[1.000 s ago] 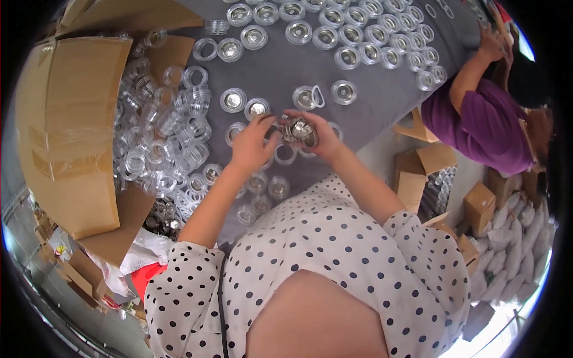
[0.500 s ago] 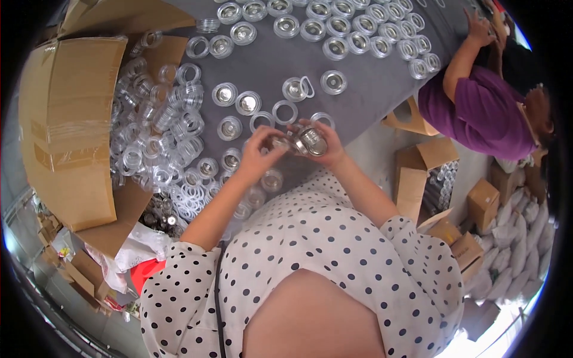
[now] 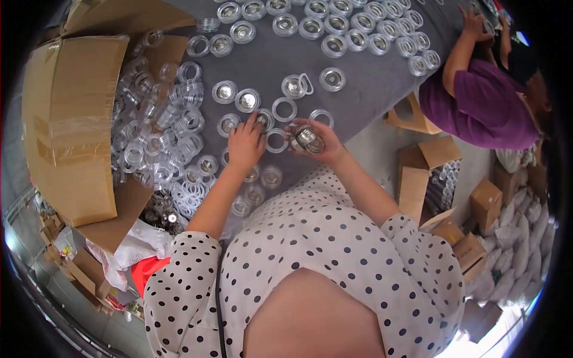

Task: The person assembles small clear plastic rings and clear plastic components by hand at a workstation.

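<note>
My left hand (image 3: 245,145) reaches down to the table with its fingers at the near left edge of a clear plastic ring. A round silver metal piece (image 3: 262,121) sits inside that ring, under the fingertips. My right hand (image 3: 325,143), palm up, holds a small stack of round silver metal pieces (image 3: 308,139) in curled fingers. Between and just beyond my hands lie an empty clear ring (image 3: 276,141) and another empty ring (image 3: 285,110). A third empty ring (image 3: 322,118) lies behind my right fingers. Nearby, a clear ring with a silver centre (image 3: 248,101) rests flat.
A cardboard box (image 3: 68,131) spills clear plastic rings (image 3: 158,128) onto the left of the grey table (image 3: 271,65). Rows of silver-centred rings (image 3: 358,40) stand at the far side. A person in purple (image 3: 477,107) works at the far right. An open carton (image 3: 412,185) stands on the floor.
My left hand has moved left and away from the right hand, down to a ring on the table, where a silver piece now sits. The right hand stays nearly in place with its stack.
</note>
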{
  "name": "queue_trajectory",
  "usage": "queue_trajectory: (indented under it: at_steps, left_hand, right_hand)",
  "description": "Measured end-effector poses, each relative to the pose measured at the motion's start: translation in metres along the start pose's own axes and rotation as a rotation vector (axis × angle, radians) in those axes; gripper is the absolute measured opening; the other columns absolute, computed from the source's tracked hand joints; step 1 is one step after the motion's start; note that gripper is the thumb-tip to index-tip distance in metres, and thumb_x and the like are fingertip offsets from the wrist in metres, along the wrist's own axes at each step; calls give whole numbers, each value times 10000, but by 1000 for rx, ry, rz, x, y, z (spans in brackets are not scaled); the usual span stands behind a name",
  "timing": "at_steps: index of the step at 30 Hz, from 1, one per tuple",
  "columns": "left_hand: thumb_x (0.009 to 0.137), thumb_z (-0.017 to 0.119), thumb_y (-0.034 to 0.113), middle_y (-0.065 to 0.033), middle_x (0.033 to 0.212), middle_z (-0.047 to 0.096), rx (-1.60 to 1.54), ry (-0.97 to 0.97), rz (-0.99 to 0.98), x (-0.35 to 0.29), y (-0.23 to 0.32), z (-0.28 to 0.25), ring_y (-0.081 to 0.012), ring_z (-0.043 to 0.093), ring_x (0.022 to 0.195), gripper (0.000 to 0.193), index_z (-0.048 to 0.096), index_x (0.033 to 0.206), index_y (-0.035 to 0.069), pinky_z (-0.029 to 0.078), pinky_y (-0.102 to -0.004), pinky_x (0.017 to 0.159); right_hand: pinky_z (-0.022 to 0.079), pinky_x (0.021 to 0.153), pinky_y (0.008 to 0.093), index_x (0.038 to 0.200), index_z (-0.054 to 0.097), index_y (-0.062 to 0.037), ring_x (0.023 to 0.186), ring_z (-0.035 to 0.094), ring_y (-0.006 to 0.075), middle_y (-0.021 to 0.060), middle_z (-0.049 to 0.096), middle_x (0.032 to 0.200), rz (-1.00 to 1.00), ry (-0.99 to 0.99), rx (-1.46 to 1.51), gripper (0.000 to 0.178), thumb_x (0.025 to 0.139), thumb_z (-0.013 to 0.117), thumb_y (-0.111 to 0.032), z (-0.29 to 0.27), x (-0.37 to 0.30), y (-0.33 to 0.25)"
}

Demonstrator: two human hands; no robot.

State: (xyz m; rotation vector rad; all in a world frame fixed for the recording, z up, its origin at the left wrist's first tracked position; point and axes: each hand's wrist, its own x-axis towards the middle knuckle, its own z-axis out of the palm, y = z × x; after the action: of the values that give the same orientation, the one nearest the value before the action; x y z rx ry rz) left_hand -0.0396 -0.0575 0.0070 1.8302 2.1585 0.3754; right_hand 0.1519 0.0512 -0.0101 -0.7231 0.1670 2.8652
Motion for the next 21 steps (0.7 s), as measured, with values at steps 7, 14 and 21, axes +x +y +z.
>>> queue_trajectory:
  at_steps: [7,14,21]
  left_hand:
    - [731,525,118,-83,1188,492,-35,-308,-140,-5,2,12,-287,601,706,363,504,1087,51,481,-389,598]
    - [713,481,108,-141,1222,451,46,-400,-202,7,10,18,-302,611,748,468,438,1177,64,496,-397,607]
    - [726,518,144,-120,1105,539,-230,-230,-154,8,1,4,-287,601,797,332,519,1048,61,490,-382,634]
  right_hand:
    - [457,798,478,1167,443,-56,1052,489,307,149,489,1143,8,-8,-5,401,873,398,-325,2,6,1]
    - [444,810,471,1179,420,-56,1053,483,327,160,486,1138,17,42,-38,432,857,421,-343,15,14,0]
    - [483,781,459,1195,407,-41,985,536,301,159,521,1084,17,74,-65,419,885,342,-315,26,18,1]
